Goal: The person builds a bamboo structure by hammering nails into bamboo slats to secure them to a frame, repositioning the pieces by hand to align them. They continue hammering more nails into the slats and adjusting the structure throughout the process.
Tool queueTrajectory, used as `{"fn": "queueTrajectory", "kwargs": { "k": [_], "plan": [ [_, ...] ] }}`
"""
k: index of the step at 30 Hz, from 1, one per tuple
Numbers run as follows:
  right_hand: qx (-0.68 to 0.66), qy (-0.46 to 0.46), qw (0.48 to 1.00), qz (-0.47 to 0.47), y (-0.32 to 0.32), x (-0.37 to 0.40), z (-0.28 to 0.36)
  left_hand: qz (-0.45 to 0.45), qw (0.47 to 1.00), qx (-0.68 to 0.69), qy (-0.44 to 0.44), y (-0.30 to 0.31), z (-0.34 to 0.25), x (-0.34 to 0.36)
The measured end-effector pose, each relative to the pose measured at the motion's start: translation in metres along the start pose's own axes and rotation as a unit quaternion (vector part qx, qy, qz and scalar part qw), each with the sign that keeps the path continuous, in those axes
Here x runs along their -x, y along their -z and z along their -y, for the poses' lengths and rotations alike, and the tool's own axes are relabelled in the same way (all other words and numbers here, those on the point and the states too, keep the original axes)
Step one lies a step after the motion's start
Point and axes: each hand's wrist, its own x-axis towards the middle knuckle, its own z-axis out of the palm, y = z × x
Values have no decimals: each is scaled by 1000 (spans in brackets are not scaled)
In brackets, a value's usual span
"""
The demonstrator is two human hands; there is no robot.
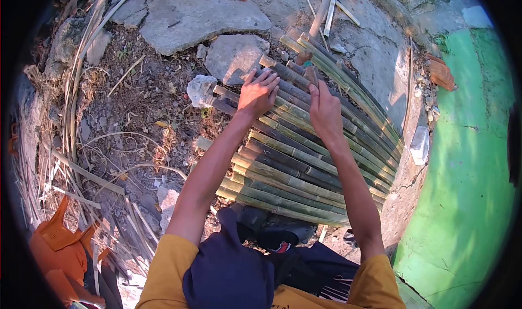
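Many green and dark bamboo poles (293, 151) lie side by side in front of me, fanned out on the ground. My left hand (258, 94) rests on the upper left ends of the poles, fingers stretched out over a dark one. My right hand (326, 113) is closed around a short brown wooden handle (311, 75), thumb up along it. A bit of teal shows near the handle's far end; what it belongs to is hard to make out. Both hands are above the poles, a short gap apart.
Flat stone slabs (204, 15) and a whitish rock (201, 90) lie beyond the poles. Thin bamboo strips (73, 91) are strewn on the left, near an orange cloth or bag (57, 249). A green-painted floor (451, 173) runs along the right, beside a white block (420, 144).
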Motion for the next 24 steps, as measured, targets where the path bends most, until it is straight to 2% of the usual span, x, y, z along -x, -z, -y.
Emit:
{"fn": "queueTrajectory", "kwargs": {
  "k": [2,3,5,8,9,12,13,15,17,19,21,23,24],
  "plan": [
    [-38,12,999,-29,10,-6,19,-2,1000,0,1,0,1,0],
    [-38,10,999,-29,2,-2,9,2,1000,-1,3,0,0,3],
    [76,32,997,1,-25,5,-26,1,1000,-4,3,2,0,-1],
    [80,21,996,38,-39,7,-55,5,1000,-3,-1,0,2,-1],
    [79,23,996,41,-36,2,-46,5,1000,-4,2,1,3,-3],
    [-34,-18,999,-8,-4,0,5,3,1000,3,6,2,0,-1],
    [-34,-19,999,-7,-10,6,3,4,1000,3,7,0,0,1],
    [-76,18,989,-123,-30,18,-14,3,1000,0,3,1,1,0],
    [-42,-11,995,-95,-64,31,-65,4,1000,1,3,0,1,-1],
    [-8,-42,997,-65,-59,30,-65,8,1000,3,4,2,0,-5],
    [-102,-113,986,-69,-44,29,-57,4,1000,6,4,3,0,-1],
    [-130,-119,980,-92,-39,28,-39,6,1000,3,1,4,0,-3],
    [-136,-93,977,-132,-43,32,-33,7,1000,3,2,4,0,-3]
  ]
}}
